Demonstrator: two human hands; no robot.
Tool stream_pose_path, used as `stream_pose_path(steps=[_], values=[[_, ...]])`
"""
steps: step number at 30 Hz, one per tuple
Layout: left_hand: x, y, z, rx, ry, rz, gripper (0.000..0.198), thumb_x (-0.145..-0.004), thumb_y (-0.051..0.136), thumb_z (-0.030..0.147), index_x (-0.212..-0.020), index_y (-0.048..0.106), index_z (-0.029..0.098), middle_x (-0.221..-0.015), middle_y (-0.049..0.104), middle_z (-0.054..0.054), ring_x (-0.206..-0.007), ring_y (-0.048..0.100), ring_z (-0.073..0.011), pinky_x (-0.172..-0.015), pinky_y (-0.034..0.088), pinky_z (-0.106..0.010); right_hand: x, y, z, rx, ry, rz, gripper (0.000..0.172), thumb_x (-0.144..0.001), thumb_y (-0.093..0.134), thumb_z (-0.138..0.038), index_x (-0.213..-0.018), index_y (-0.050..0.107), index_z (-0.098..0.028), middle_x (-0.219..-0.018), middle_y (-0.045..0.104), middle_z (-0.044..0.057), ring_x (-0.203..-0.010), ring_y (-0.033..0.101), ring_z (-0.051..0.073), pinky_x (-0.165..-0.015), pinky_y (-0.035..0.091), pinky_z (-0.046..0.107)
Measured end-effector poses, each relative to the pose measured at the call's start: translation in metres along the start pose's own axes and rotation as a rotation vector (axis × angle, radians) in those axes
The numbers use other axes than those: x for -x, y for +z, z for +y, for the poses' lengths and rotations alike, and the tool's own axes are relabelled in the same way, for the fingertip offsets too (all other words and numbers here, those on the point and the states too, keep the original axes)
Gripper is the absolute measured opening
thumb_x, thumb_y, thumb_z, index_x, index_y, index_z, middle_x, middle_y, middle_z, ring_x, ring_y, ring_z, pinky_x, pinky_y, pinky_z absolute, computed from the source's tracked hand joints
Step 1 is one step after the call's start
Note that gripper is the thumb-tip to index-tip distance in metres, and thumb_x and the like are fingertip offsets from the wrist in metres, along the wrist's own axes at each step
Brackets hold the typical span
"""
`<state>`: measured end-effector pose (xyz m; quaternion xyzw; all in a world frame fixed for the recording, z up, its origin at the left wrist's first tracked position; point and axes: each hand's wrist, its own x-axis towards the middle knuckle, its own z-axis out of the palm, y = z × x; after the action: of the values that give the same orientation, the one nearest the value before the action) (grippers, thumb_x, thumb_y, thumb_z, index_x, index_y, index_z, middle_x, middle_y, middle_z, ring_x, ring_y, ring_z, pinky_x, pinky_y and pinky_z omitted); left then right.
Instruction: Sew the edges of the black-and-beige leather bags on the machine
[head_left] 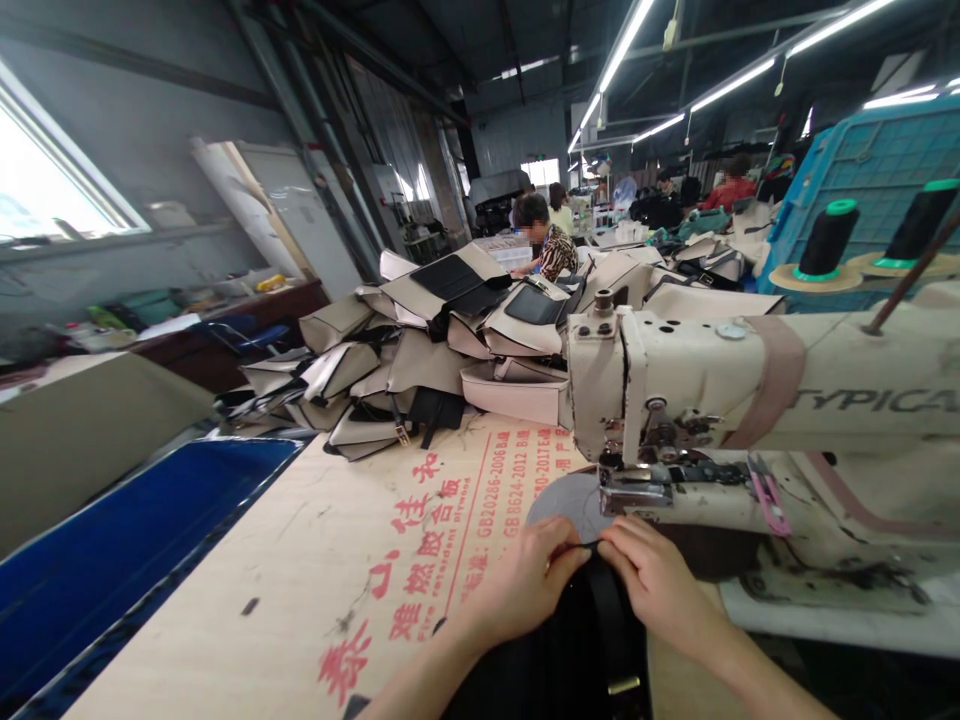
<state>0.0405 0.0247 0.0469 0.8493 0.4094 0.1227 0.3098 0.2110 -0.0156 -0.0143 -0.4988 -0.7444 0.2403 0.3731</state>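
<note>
My left hand [536, 575] and my right hand [651, 572] are close together in front of the sewing machine. Both pinch the upper edge of a black bag [555, 660], thumbs and fingertips pressed together. A black strap with gold-coloured metal [624, 686] runs down the bag below my right hand. Just beyond my fingers lies a grey rounded piece [574, 500]; whether it is joined to the bag I cannot tell. The sewing machine's [675, 370] head and narrow arm stand right beyond my right hand, and its needle area is too small to make out.
Beige and black bags [420, 350] are heaped at the back of the plywood table [300, 590]. Pink-handled thread snips [766, 495] rest on the machine. Black thread cones [827, 240] and a blue crate [862, 170] stand at right, a blue bin [150, 560] at left. A co-worker [551, 245] sits beyond.
</note>
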Motion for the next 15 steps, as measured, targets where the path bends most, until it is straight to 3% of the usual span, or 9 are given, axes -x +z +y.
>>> stream_pose_path(steps=[3, 5, 7, 9, 12, 15], values=[[0.007, -0.008, 0.001, -0.021, -0.059, -0.100, 0.019, -0.084, 0.042, 0.031, -0.082, 0.056, 0.018, -0.076, 0.058, 0.001, -0.071, 0.052, -0.0125, -0.064, 0.042, -0.023, 0.000, -0.001, -0.001, -0.027, 0.007, 0.039, 0.022, -0.092, 0.036, -0.022, -0.078, 0.053, -0.018, -0.079, 0.052, 0.002, -0.077, 0.047, 0.015, -0.069, 0.036, 0.027], [0.016, -0.011, 0.000, -0.064, -0.066, -0.151, 0.024, -0.079, 0.050, 0.032, -0.099, 0.057, 0.020, -0.093, 0.061, -0.002, -0.084, 0.055, -0.0166, -0.075, 0.043, -0.028, 0.001, -0.002, -0.001, -0.040, 0.007, 0.055, 0.024, -0.092, 0.035, -0.023, -0.077, 0.053, -0.017, -0.078, 0.053, 0.002, -0.075, 0.048, 0.015, -0.069, 0.035, 0.026], [0.024, -0.008, -0.001, -0.116, -0.077, -0.134, 0.042, -0.075, 0.055, 0.029, -0.116, 0.050, 0.021, -0.115, 0.056, -0.005, -0.103, 0.051, -0.0211, -0.089, 0.038, -0.032, 0.003, -0.003, 0.000, -0.056, 0.000, 0.066, 0.025, -0.092, 0.034, -0.025, -0.078, 0.054, -0.017, -0.077, 0.053, 0.002, -0.075, 0.048, 0.015, -0.069, 0.035, 0.025], [0.026, -0.002, -0.005, -0.112, -0.066, -0.097, 0.045, -0.078, 0.049, 0.022, -0.123, 0.045, 0.023, -0.124, 0.052, -0.004, -0.112, 0.047, -0.0200, -0.096, 0.034, -0.031, 0.003, -0.003, -0.001, -0.066, -0.010, 0.064, 0.026, -0.092, 0.034, -0.025, -0.078, 0.055, -0.017, -0.077, 0.053, 0.002, -0.075, 0.048, 0.015, -0.069, 0.035, 0.025], [0.020, 0.000, -0.013, -0.069, 0.015, -0.169, 0.037, -0.082, 0.039, 0.017, -0.116, 0.051, 0.027, -0.115, 0.059, 0.001, -0.104, 0.053, -0.0157, -0.090, 0.038, -0.025, 0.002, -0.001, -0.001, -0.054, -0.017, 0.057, 0.026, -0.092, 0.035, -0.025, -0.077, 0.054, -0.017, -0.077, 0.053, 0.002, -0.076, 0.048, 0.015, -0.069, 0.034, 0.025], [0.006, -0.011, -0.024, -0.138, 0.034, -0.309, 0.025, -0.082, 0.044, 0.025, -0.100, 0.061, 0.025, -0.097, 0.066, 0.001, -0.088, 0.059, -0.0169, -0.077, 0.043, -0.024, 0.000, 0.000, 0.000, -0.039, -0.020, 0.041, 0.025, -0.092, 0.036, -0.024, -0.075, 0.054, -0.017, -0.077, 0.053, 0.002, -0.075, 0.048, 0.014, -0.069, 0.034, 0.025]])
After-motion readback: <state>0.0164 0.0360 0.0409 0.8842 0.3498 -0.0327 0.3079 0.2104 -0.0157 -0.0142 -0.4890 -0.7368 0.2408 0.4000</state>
